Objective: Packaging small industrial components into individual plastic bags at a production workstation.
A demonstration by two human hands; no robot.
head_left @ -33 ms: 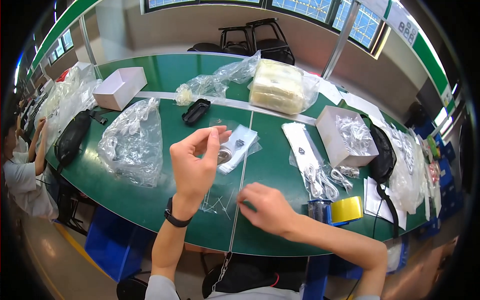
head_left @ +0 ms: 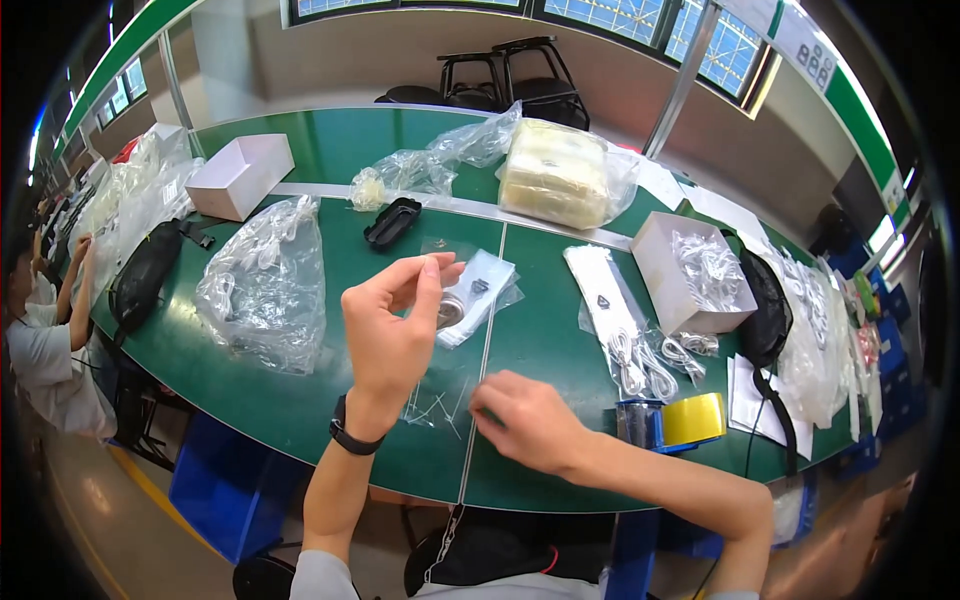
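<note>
My left hand [head_left: 392,325], with a dark band on its wrist, is raised over the table, thumb and fingertips pressed together. What the pinch holds, if anything, is hidden. Past its fingers a coiled cable [head_left: 450,308] shows in part; I cannot tell whether the hand touches it. Flat clear plastic bags [head_left: 483,290] with a small dark mark lie just beyond. My right hand [head_left: 530,420] is low over the table, its fingers curled together, and their content cannot be made out. Thin white strips, like twist ties [head_left: 437,410], lie between the two hands.
A clear bag of white items [head_left: 265,285] lies left, near a white box [head_left: 240,178]. An open black case [head_left: 392,223] and a wrapped stack [head_left: 555,172] stand farther back. Bagged white cables [head_left: 630,360], a filled box [head_left: 690,270] and a tape dispenser [head_left: 670,423] are right.
My right hand has shifted slightly left, and its fingers have drawn closer together. My left hand is almost unmoved.
</note>
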